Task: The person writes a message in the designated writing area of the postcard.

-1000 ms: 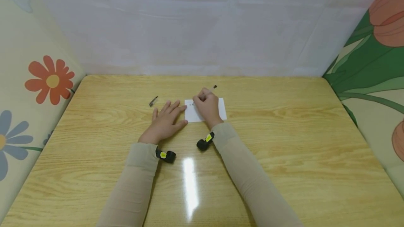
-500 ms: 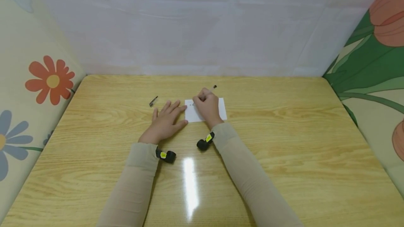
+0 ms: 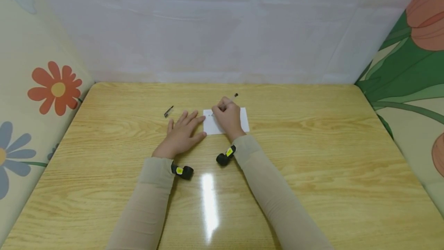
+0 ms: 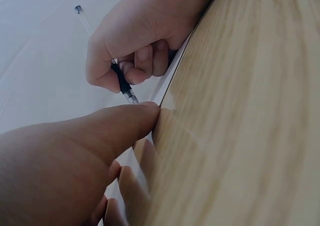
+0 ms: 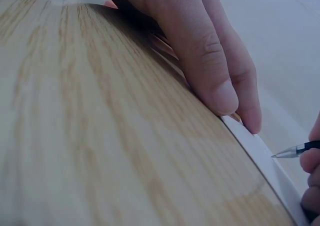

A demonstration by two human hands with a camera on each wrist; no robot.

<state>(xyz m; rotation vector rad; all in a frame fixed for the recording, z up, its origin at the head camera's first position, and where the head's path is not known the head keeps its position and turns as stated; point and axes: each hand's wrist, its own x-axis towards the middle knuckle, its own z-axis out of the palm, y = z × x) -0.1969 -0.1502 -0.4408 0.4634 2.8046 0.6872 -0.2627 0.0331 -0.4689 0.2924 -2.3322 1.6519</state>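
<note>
A small white sheet of paper (image 3: 216, 127) lies on the wooden table, with a few tiny dark marks near its upper left. My right hand (image 3: 227, 118) rests over the paper and pinches a clear pen with a black grip (image 4: 121, 78). In the right wrist view the pen's tip (image 5: 282, 154) is at the paper's surface. Spread flat, my left hand (image 3: 182, 133) touches the paper's left edge with its thumb and a fingertip. The pen's cap (image 3: 168, 111), clear and black, lies beyond the left fingers. My right hand covers the middle of the paper.
The wooden table (image 3: 329, 157) reaches out on both sides. A white cloth (image 3: 222, 30) hangs along its back edge. Flower-patterned panels (image 3: 31, 49) stand at left and right. Each wrist wears a black camera (image 3: 225, 157).
The pen's upper end has shifted very slightly. Both hands, the paper and the cap stay in place.
</note>
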